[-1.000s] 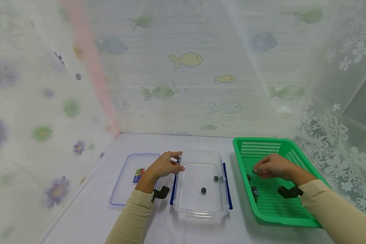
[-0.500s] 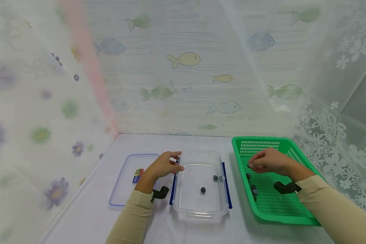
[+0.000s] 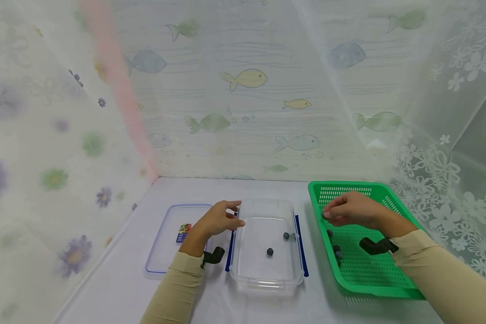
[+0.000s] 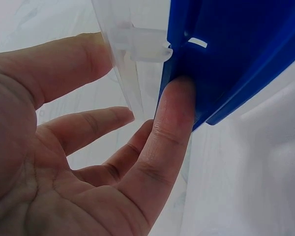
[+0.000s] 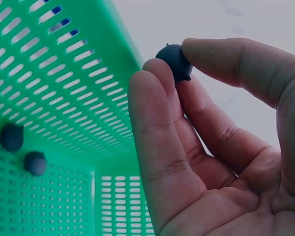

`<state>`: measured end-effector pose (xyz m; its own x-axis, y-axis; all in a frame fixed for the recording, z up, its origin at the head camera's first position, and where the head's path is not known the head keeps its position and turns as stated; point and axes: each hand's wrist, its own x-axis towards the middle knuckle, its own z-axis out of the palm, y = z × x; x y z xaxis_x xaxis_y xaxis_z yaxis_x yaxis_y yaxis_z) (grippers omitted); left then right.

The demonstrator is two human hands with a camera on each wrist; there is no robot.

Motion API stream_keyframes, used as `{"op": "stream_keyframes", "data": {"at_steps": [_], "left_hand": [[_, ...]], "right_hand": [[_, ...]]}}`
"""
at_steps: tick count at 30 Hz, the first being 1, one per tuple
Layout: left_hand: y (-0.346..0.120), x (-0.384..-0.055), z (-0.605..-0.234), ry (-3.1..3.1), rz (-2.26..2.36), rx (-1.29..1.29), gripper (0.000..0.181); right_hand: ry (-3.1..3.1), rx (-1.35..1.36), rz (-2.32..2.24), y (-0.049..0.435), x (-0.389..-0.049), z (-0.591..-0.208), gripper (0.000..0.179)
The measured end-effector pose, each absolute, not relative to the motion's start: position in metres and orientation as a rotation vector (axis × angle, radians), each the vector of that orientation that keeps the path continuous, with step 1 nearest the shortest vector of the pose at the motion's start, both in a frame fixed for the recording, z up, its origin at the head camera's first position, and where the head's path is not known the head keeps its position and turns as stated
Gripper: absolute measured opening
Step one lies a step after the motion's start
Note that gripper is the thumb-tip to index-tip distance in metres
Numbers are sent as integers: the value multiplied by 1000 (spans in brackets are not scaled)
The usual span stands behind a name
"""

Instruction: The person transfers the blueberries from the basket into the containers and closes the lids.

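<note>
A clear plastic food container (image 3: 255,270) with blue side latches stands in the middle, two blueberries inside. My left hand (image 3: 216,220) holds its left edge; thumb and forefinger reach over the rim. In the left wrist view, the thumb meets the clear wall and another finger presses the blue latch (image 4: 236,54). My right hand (image 3: 350,209) pinches one blueberry (image 5: 174,62) between thumb and fingertips, above the left rim of the green basket (image 3: 380,292). Several more blueberries (image 3: 337,249) lie along the basket's left side.
To the left, the container's clear lid (image 3: 162,256) with a blue seal and a printed label lies flat on the white table (image 3: 105,288), partly behind the left forearm. Patterned curtains (image 3: 243,112) hang behind and at both sides.
My right hand has moved left and slightly up with its blueberry, from inside the basket to its left rim. The left hand stays in place on the container.
</note>
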<state>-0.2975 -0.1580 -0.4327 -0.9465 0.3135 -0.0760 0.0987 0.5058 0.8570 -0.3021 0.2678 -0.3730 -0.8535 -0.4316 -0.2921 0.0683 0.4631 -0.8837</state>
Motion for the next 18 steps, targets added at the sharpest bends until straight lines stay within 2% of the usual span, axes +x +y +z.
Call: {"op": "stream_keyframes", "data": {"at_steps": [18], "left_hand": [[-156, -296, -432, 2541, 1419, 328, 75]], "right_hand": [[2188, -372, -1396, 229, -299, -370, 47]]}}
